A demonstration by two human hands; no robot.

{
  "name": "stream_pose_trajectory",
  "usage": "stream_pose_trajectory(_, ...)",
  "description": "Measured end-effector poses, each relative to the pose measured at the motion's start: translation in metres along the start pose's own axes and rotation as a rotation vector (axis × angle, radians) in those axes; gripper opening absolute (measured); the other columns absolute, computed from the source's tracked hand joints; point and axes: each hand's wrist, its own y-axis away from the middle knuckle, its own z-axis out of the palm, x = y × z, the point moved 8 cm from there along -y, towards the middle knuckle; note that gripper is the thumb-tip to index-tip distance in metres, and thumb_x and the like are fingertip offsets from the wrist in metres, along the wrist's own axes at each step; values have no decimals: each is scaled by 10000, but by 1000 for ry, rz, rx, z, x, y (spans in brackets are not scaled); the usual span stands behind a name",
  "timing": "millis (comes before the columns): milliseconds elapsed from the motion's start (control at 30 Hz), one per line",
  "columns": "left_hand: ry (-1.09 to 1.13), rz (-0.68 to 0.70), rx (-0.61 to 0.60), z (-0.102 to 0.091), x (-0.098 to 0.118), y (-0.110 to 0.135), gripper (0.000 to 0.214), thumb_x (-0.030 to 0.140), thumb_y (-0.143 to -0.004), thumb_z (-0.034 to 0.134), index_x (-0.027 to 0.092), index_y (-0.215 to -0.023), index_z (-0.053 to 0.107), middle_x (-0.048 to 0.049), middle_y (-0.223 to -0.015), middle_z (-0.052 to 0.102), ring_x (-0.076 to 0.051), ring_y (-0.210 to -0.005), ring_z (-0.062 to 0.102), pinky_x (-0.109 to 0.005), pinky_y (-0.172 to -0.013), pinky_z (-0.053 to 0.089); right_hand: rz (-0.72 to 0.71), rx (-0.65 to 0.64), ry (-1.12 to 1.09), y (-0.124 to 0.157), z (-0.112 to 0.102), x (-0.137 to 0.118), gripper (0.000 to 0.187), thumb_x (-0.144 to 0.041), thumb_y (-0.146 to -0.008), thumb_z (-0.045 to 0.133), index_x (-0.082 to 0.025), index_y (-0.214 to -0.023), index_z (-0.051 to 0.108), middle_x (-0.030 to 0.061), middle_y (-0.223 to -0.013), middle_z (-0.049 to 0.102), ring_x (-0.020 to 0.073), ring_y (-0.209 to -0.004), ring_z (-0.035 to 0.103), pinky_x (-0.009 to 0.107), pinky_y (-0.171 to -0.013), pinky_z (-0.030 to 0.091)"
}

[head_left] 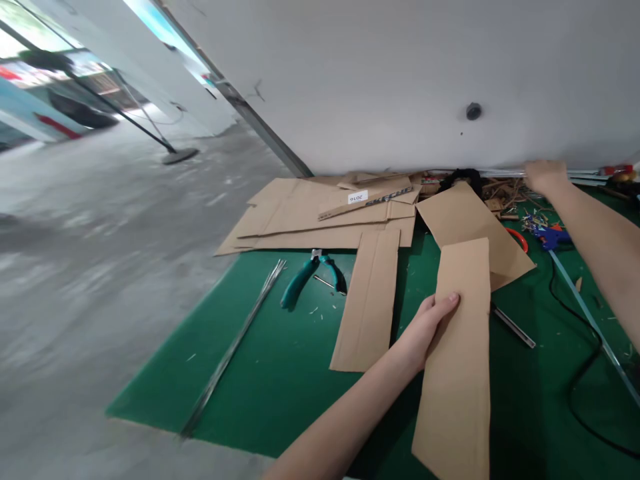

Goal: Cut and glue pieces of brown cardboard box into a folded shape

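My left hand [434, 321] is closed on a long cardboard strip [457, 393], its thumb lying on the front face. The strip is held up over the green board [280, 387]. My right hand [545, 177] reaches to the back right by the wall, curled over thin silvery rods [500, 173]; what its fingers hold is hidden. Another cardboard strip [369, 300] lies left of my left hand. Behind the held strip rests a wider cardboard piece [473, 220]. A utility knife [515, 327] lies just right of the held strip.
Stacked cardboard sheets [290, 210] lie against the wall. Green-handled pliers [303, 283] and a bundle of thin wires [240, 340] are on the left. A blue glue gun [553, 237] with a black cord [575, 373] sits under my right forearm. Scraps line the wall.
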Motion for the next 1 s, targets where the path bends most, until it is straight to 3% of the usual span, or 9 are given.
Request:
stream_pose_trajectory(167, 16, -11, 4, 1, 1, -3, 518, 402, -753, 722, 147, -1139, 490, -87, -941, 665, -175, -695, 654, -311, -633, 572, -57, -113, 142, -11, 10, -23, 350, -124, -898, 500, -32, -1224, 585, 299, -1197, 581, 312, -1157, 508, 493, -879, 297)
stream_pose_trajectory(333, 26, -3, 22, -1, 0, -6, 472, 409, -750, 722, 156, -1090, 516, -69, -885, 674, -162, -663, 647, -292, -600, 562, 6, -190, 220, -15, 21, -25, 314, -26, -833, 518, 17, -1117, 645, 313, -1145, 602, 344, -1108, 545, 477, -832, 346)
stream_pose_trajectory(600, 29, -10, 29, -2, 3, -9, 402, 410, -769, 689, 148, -1049, 567, -76, -820, 686, -166, -589, 638, -321, -631, 558, -88, -90, 258, -15, 11, -63, 374, -1, -923, 349, 18, -1213, 584, 284, -1309, 509, 318, -1323, 349, 507, -973, 225)
stream_pose_trajectory(700, 30, -9, 34, -3, 2, -10, 363, 405, -782, 674, 146, -1015, 574, -62, -759, 666, -162, -572, 628, -315, -621, 555, -56, -109, 254, -14, 10, -58, 347, -33, -942, 338, 43, -1176, 583, 294, -1209, 567, 294, -1224, 475, 478, -918, 318)
stream_pose_trajectory(867, 19, -14, 57, -6, 1, -9, 486, 427, -739, 721, 167, -1094, 514, -74, -864, 677, -197, -680, 659, -345, -660, 566, -67, -173, 227, -10, 14, -43, 272, -250, -908, 559, -116, -1142, 591, 107, -1163, 611, 187, -1034, 584, 432, -911, 452)
stream_pose_trajectory(1000, -7, -21, 36, -5, 0, -5, 557, 459, -721, 734, 175, -1138, 497, -70, -888, 675, -207, -709, 664, -358, -689, 570, -157, -152, 162, 4, 0, -47, 344, -63, -837, 531, -79, -1177, 583, 202, -1192, 591, 219, -1034, 573, 397, -860, 422)
